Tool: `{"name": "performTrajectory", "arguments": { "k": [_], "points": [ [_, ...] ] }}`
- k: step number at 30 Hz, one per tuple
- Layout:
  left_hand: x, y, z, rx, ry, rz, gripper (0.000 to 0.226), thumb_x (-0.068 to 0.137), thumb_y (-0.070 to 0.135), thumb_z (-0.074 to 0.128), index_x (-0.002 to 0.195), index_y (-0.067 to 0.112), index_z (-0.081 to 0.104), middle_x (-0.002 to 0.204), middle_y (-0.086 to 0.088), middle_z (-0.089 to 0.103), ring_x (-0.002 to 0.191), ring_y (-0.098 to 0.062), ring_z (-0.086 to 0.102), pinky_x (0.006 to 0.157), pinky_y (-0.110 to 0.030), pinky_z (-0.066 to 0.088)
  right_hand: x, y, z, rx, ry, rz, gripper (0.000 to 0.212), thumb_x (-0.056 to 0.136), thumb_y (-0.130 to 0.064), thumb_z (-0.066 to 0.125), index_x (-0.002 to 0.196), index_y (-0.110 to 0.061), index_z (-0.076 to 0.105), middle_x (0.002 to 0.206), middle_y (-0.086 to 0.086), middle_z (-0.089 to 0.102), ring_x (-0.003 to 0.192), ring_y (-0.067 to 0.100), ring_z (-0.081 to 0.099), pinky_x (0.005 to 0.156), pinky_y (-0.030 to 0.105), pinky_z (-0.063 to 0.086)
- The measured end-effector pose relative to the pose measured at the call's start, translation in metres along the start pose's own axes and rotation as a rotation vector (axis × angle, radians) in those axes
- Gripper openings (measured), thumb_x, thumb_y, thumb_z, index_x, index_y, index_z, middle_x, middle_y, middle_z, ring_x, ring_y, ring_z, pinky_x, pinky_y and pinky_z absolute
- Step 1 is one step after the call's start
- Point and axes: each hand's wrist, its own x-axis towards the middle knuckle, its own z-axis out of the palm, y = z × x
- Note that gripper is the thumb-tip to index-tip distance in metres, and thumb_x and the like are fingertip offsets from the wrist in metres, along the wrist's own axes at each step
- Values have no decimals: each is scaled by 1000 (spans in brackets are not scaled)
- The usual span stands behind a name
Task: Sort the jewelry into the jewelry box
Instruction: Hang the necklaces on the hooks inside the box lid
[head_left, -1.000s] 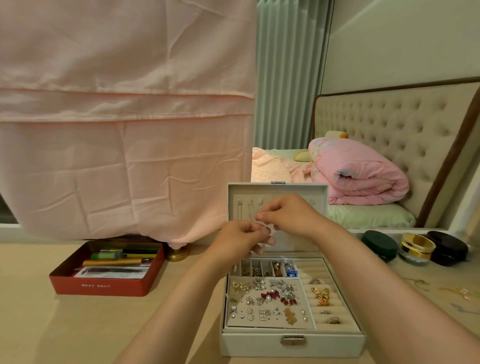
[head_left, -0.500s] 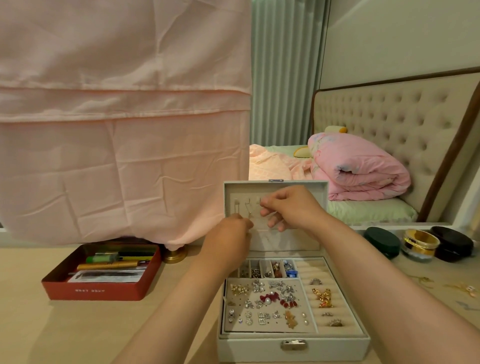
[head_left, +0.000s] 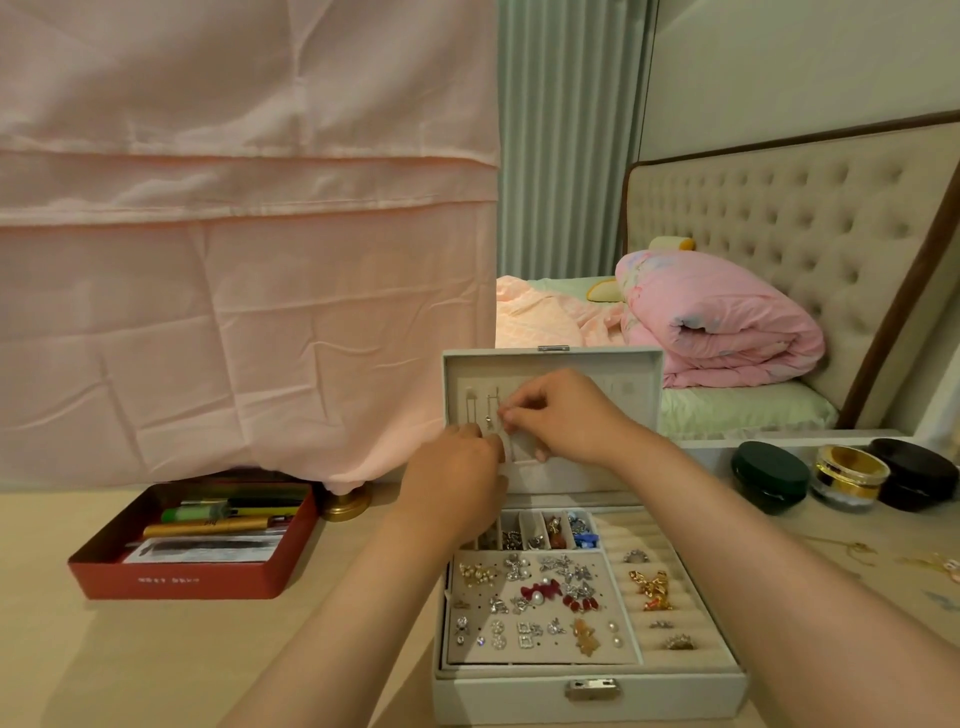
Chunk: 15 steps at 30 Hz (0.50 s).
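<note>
Slippage: thin silver chain (head_left: 511, 448) pinched by right hand (head_left: 563, 418) may be dropped from white box lid (head_left: 597, 364); grip of left hand (head_left: 460, 470) unclear.

Matt velvety jewelry box (head_left: 587, 696) lining, shiny metal clasp (head_left: 592, 689), creased pink cloth (head_left: 234, 312)

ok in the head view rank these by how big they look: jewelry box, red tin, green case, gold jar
1. jewelry box, lid open, largest
2. red tin
3. green case and gold jar look about alike; no ranking between them
</note>
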Motion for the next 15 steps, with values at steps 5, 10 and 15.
{"name": "performTrajectory", "arguments": {
  "k": [5, 10, 15],
  "points": [
    [-1, -4, 4, -16, 27, 1, 37, 96, 36, 51, 130, 22, 57, 119, -2, 59, 110, -22, 50, 84, -35, 48, -6, 4, 4, -405, -31, -6, 14, 91, -21, 71, 103, -24, 78, 100, -8, 74, 70, 6, 62, 79, 33, 57],
    [-2, -1, 4, 29, 51, 9, 41, 95, 40, 51, 132, 22, 57, 119, -1, 61, 110, -22, 50, 85, -35, 48, -19, 7, 11, -376, -153, -7, 22, 97, -21, 64, 116, -24, 76, 113, -7, 73, 100, 11, 66, 95, 37, 55],
    [-5, 19, -13, 2, 150, 18, 41, 96, 43, 48, 133, 28, 56, 127, 3, 61, 118, -20, 49, 92, -34, 46, -45, 11, -21, -227, -30, -25, 27, 97, -20, 64, 123, -23, 71, 122, -10, 68, 73, -11, 62, 72, 12, 49]
  ]
}}
